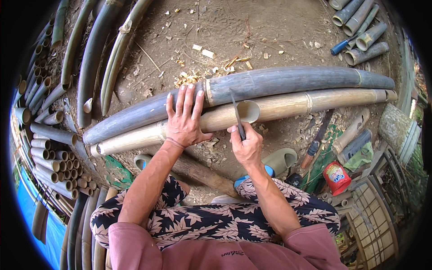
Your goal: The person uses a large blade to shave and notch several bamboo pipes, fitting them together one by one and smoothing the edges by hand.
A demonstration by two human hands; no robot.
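Note:
Two long bamboo poles lie side by side across the ground before me. The far one is a dark grey bamboo pole (292,80); the near one is a tan bamboo pole (288,104) with an oval opening cut into its upper side. My left hand (185,123) rests flat with spread fingers across both poles, left of the opening. In my right hand (247,146) is a knife (235,110), gripped by its dark handle. Its narrow blade points away from me, over the left rim of the opening, with the tip over the grey pole.
A log (202,174) lies under the near pole. At right are a wooden-handled blade (317,141), a red packet (336,178) and a pale bucket (398,130). Bamboo lengths (54,168) are stacked at left; more cut pieces (366,40) lie far right. Shavings (191,78) litter the dirt.

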